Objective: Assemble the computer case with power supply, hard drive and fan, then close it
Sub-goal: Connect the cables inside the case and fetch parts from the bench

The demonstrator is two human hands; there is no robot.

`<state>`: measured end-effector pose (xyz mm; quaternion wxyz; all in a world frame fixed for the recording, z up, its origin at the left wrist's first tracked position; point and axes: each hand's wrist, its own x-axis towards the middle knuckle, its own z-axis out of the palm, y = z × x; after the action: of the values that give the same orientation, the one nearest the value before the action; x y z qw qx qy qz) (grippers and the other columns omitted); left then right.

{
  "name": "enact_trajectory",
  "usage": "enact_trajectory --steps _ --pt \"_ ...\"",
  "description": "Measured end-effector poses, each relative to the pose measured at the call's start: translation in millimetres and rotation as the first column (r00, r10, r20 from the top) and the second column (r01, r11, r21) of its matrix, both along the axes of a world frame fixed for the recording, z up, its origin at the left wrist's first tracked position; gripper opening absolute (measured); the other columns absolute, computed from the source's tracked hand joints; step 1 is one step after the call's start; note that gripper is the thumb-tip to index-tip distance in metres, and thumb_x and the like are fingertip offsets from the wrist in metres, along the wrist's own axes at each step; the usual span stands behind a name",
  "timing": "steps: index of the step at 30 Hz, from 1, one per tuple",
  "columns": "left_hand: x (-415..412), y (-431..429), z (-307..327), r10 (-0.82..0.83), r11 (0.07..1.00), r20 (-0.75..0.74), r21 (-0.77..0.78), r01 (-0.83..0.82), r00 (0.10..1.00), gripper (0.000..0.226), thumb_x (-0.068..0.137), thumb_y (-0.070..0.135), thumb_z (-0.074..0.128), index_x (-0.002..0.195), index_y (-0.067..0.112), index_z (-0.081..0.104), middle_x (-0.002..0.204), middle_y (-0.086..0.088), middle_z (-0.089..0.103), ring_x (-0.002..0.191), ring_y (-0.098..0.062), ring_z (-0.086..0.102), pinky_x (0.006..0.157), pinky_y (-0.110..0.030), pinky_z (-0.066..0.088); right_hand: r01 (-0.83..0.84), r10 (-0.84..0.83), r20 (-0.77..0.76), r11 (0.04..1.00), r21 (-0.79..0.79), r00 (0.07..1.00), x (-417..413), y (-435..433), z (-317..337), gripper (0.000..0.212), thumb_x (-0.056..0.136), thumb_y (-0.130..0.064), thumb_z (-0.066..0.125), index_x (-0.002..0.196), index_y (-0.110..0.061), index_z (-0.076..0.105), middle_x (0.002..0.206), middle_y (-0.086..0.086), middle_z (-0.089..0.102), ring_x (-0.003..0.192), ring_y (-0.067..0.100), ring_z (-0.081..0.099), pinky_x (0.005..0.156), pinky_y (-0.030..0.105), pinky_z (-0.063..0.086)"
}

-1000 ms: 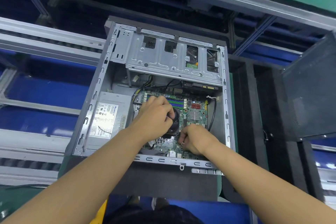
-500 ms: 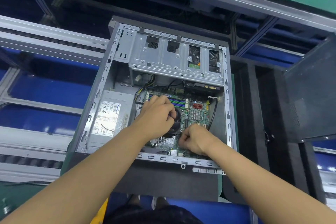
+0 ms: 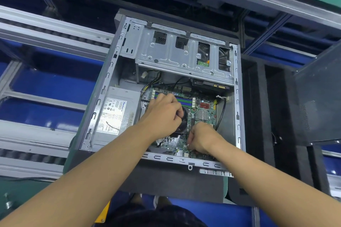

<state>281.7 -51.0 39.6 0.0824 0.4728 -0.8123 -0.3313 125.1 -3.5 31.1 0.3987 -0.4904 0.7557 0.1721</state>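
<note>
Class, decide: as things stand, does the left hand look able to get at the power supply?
Probably yes. The power supply lies uncovered just beside the left hand, with nothing between them, though that hand grips the fan now.

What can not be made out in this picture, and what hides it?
Head view:
fan: mostly under the left hand.
right hand: its curled fingers hide whether the grip holds anything.
power supply label: print too small.
dark panel: cut off by right edge.

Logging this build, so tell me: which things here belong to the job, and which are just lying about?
Job: case, power supply, fan, circuit board, left hand, right hand.
Lying about: conveyor rails, black foam.
</note>
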Motion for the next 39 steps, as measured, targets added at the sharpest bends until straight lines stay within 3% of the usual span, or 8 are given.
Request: enact_trajectory --steps 8,15,18,20,22,27,34,39 --pt "0.2 -0.7 -0.7 0.005 1.0 -0.009 0.0 -0.005 1.0 0.015 0.092 0.02 0.053 0.097 0.029 0.063 0.106 0.012 0.045 0.105 -0.011 0.033 0.099 -0.035 0.03 -0.069 0.068 -0.079 0.998 0.0 0.995 7.6 -7.0 -8.6 0.021 0.095 -0.015 0.067 0.114 -0.008 0.073 0.117 0.008 0.071 0.105 0.02 0.067 0.087 0.025 0.053" --pt "0.3 -0.6 5.8 -0.021 1.0 0.004 0.002 0.021 1.0 0.015 0.093 0.019 0.052 0.099 0.028 0.063 0.106 0.011 0.046 0.108 -0.013 0.036 0.101 -0.035 0.03 -0.115 0.119 -0.114 0.993 0.041 0.986 5.5 -9.4 -9.4 0.023 0.094 -0.013 0.07 0.116 -0.007 0.073 0.118 0.005 0.072 0.111 0.019 0.067 0.099 0.03 0.054" --pt "5.6 4.0 18.5 -0.104 0.994 -0.024 -0.029 0.104 0.994 0.013 0.091 0.021 0.051 0.093 0.029 0.061 0.091 0.015 0.05 0.097 -0.012 0.049 0.085 -0.031 0.042 -0.096 0.099 -0.095 0.995 0.03 0.991 5.6 -7.5 -9.9 0.02 0.095 -0.011 0.068 0.114 -0.006 0.073 0.115 0.006 0.071 0.108 0.02 0.067 0.095 0.028 0.055" --pt "6.1 9.4 29.0 -0.256 0.965 0.074 0.075 0.251 0.964 0.011 0.086 0.032 0.051 0.085 0.03 0.062 0.078 0.014 0.058 0.08 -0.013 0.059 0.062 -0.029 0.046 -0.088 0.087 -0.092 0.996 -0.008 0.992 4.6 -5.9 -12.1 0.013 0.096 -0.01 0.064 0.101 -0.004 0.073 0.099 0.007 0.069 0.095 0.023 0.066 0.079 0.025 0.053" --pt "1.4 13.6 36.2 -0.414 0.9 0.231 0.248 0.358 0.88 0.027 0.081 0.047 0.053 0.08 0.024 0.067 0.074 0.007 0.065 0.072 -0.017 0.063 0.059 -0.029 0.05 -0.105 0.103 -0.114 0.994 -0.011 0.988 6.4 -4.9 -12.0 0.019 0.097 -0.011 0.057 0.081 -0.004 0.064 0.079 0.007 0.056 0.083 0.026 0.056 0.063 0.023 0.043" --pt "-6.7 4.7 39.0 -0.549 0.774 0.213 0.494 0.395 0.808 0.031 0.085 0.049 0.061 0.084 0.021 0.074 0.076 0.005 0.069 0.066 -0.013 0.057 0.063 -0.03 0.048 -0.113 0.111 -0.108 0.994 -0.01 0.988 8.7 -6.6 -10.1 0.017 0.095 -0.012 0.06 0.107 -0.003 0.068 0.092 0.009 0.054 0.083 0.023 0.052 0.07 0.021 0.042" --pt "8.9 -2.6 25.1 -0.452 0.721 0.125 0.635 0.278 0.883 0.05 0.087 0.066 0.053 0.06 0.025 0.061 0.053 0.012 0.048 0.054 -0.011 0.046 0.063 -0.029 0.041 -0.131 0.134 -0.095 0.991 0.027 0.987 9.9 -7.4 -12.6 0.009 0.096 -0.013 0.06 0.098 -0.006 0.064 0.093 0.009 0.057 0.085 0.024 0.056 0.072 0.023 0.044" --pt "9.0 -5.5 23.1 -0.292 0.819 0.061 0.532 0.217 0.954 0.04 0.1 0.033 0.039 0.087 0.023 0.076 0.067 0.01 0.059 0.06 -0.005 0.053 0.059 -0.026 0.038 -0.15 0.157 -0.103 0.986 0.076 0.982 11.3 -9.8 -7.8 0.026 0.091 -0.019 0.072 0.113 -0.005 0.072 0.101 0.007 0.066 0.093 0.022 0.063 0.075 0.023 0.048"
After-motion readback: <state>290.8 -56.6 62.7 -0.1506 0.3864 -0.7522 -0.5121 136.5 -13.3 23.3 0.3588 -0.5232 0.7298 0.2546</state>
